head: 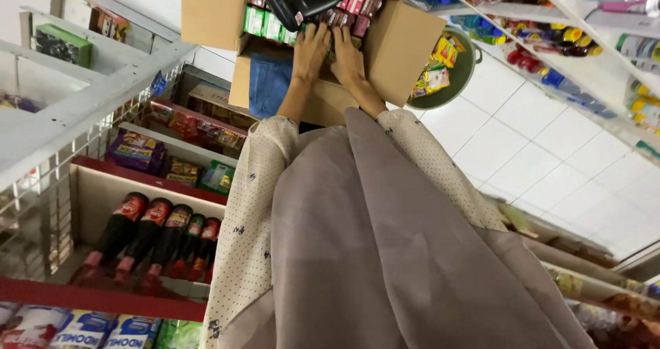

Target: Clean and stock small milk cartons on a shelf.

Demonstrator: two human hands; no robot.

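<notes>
Now both hands are inside an open cardboard box (405,47) at top of view. Left hand (311,47) lies flat, fingers spread loosely over green and red small packs (265,20), gripping nothing. Right hand (347,53) is just beside it, fingers reaching down among packs; can't tell if they grip one. Black scanner (302,4) rests on packs just above hands. Green basin (459,74) w/ yellow packets sits right of box. Dark sauce bottles (155,235) lie on a red-edged shelf at left, well apart.
</notes>
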